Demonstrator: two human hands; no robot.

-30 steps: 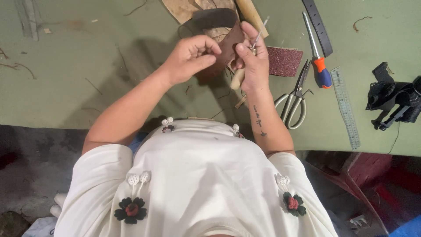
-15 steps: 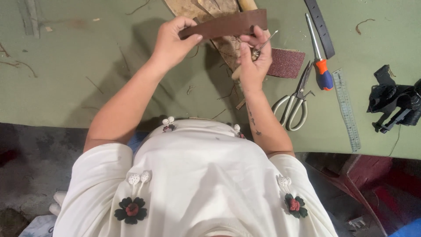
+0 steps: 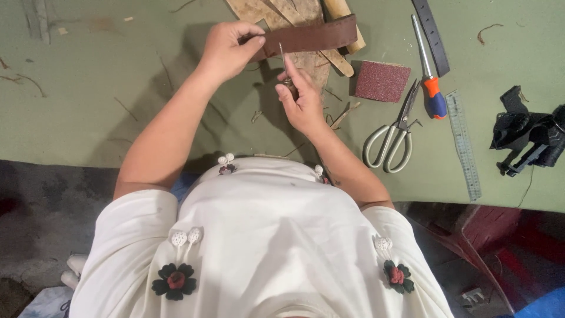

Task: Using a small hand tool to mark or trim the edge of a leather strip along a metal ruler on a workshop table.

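Brown leather strip [image 3: 309,36] held level above the green table [image 3: 88,106], one end pinched between thumb and fingers of left hand [image 3: 226,50]. Just below strip, right hand [image 3: 303,100] closed around thin metal tool [image 3: 282,59], tip touching strip. Right of strip: sandpaper block [image 3: 382,80], scissors [image 3: 394,135], orange-handled screwdriver [image 3: 429,76], steel ruler [image 3: 464,144].

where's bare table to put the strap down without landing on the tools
Bare green table lies beyond the left hand, with only thin scraps. A small patch sits between the ruler and the black bundle. Crowded around the sanding block, scissors and screwdriver.
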